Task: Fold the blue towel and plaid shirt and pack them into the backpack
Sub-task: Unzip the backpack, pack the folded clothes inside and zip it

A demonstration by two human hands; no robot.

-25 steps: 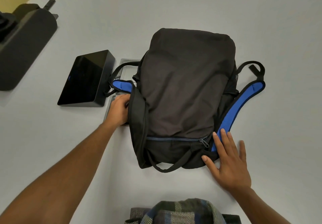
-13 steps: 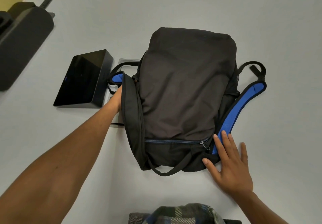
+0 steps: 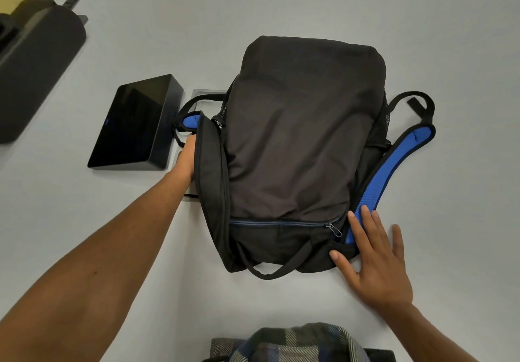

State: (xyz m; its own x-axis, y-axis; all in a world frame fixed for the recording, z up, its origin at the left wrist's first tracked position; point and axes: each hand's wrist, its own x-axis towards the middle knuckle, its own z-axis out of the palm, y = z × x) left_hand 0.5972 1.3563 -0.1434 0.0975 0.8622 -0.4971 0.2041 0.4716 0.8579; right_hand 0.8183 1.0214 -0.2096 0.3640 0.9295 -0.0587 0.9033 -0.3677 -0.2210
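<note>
The counter (image 3: 281, 4) is seen from above. At its middle the backpack (image 3: 301, 148) is laid flat, its blue strap (image 3: 391, 162) spread toward the right edge. A dark box (image 3: 135, 125) is set just left of it. The shirt (image 3: 298, 343) is cut off at the near edge. The right grip (image 3: 374, 263) is pressed flat, fingers straight, on the bag's near right corner. The left grip (image 3: 185, 159) is half hidden behind the bag's left side, apparently holding it.

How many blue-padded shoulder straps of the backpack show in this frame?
2. One shoulder strap curves along the backpack's right side, its lower end under the right hand. The other pokes out at the left, just above the left hand.
</note>
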